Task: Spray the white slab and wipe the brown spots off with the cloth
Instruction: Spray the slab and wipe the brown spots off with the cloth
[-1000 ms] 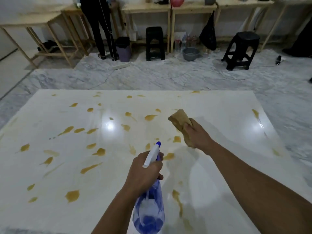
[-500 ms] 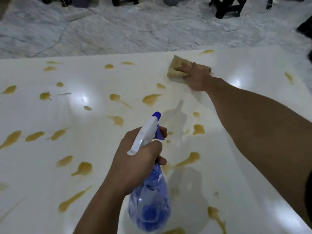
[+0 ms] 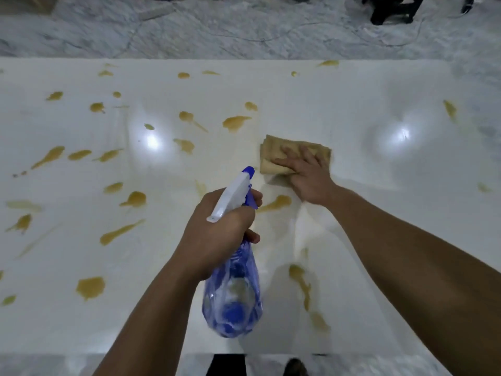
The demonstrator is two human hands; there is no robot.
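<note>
head view, left hand (image 3: pixel 217 237) wrapped round a blue spray bottle (image 3: pixel 233 299) above the white slab (image 3: pixel 379 109), right hand (image 3: pixel 309 175) flat with straight fingers pressing the tan cloth (image 3: pixel 273 153) on the slab, brown spots (image 3: pixel 235 122) all around

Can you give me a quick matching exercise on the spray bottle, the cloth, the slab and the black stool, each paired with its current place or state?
Things:
1. spray bottle
2. cloth
3. white slab
4. black stool

States:
A. standing on the marble floor beyond the slab's far edge
B. pressed flat on the slab under the right hand
C. dotted with brown spots, mostly on its left half
D. gripped by the left hand, nozzle pointing away from the person

Pairs: 1-D, 2-B, 3-C, 4-A
</note>
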